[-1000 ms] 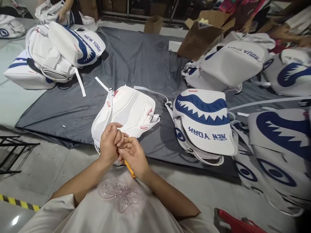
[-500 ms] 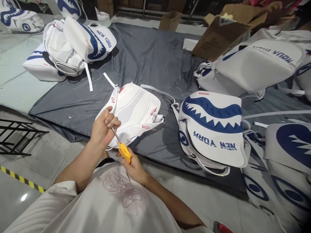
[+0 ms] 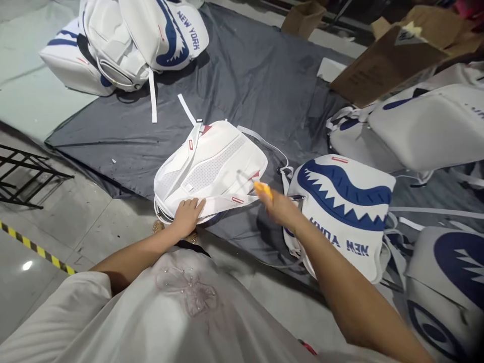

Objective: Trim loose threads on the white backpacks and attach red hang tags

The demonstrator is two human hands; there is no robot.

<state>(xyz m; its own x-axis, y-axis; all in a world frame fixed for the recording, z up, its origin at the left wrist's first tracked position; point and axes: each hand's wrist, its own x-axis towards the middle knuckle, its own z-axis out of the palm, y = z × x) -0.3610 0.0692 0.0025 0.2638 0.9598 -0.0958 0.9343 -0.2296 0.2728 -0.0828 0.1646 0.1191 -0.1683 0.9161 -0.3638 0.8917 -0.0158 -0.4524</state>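
Backpack (image 3: 212,166) under flat left hand (image 3: 187,216), seemingly.

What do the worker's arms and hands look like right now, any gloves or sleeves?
No gloves: the left hand and right hand are bare, and so are both forearms. No watch or rings show. White short sleeves end near the elbows, part of a white top with a beaded flower motif on the chest.

Shark-print backpacks (image 3: 344,212) and cardboard boxes (image 3: 381,65) surround the grey sheet (image 3: 249,75).
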